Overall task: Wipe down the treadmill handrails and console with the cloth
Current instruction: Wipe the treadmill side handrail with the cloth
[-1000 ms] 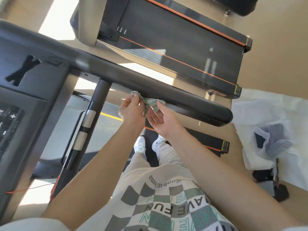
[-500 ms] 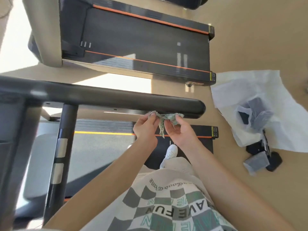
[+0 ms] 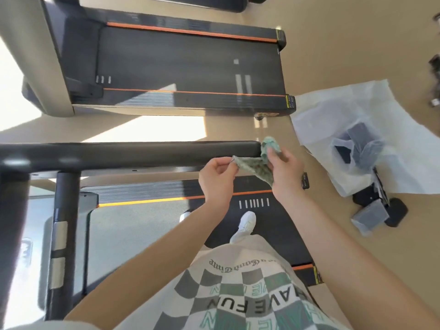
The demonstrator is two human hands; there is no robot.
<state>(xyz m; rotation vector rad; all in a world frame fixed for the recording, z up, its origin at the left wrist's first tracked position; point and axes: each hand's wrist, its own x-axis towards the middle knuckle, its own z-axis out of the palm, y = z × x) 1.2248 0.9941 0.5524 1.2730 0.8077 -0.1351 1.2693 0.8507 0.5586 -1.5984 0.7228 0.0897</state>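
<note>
Cloth pulled clear at the handrail's end

At the tip of the handrail (image 3: 142, 153), the left hand (image 3: 217, 179) pinched one corner of the green cloth (image 3: 257, 166) and the right hand (image 3: 287, 172) gripped its bunched far end. Half a second earlier both held it crumpled under the bar; stretched out now, it suggested this rail was finished.

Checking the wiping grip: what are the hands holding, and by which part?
The green cloth, held by both hands: the left hand pinches one corner, the right hand grips the bunched other end.
</note>
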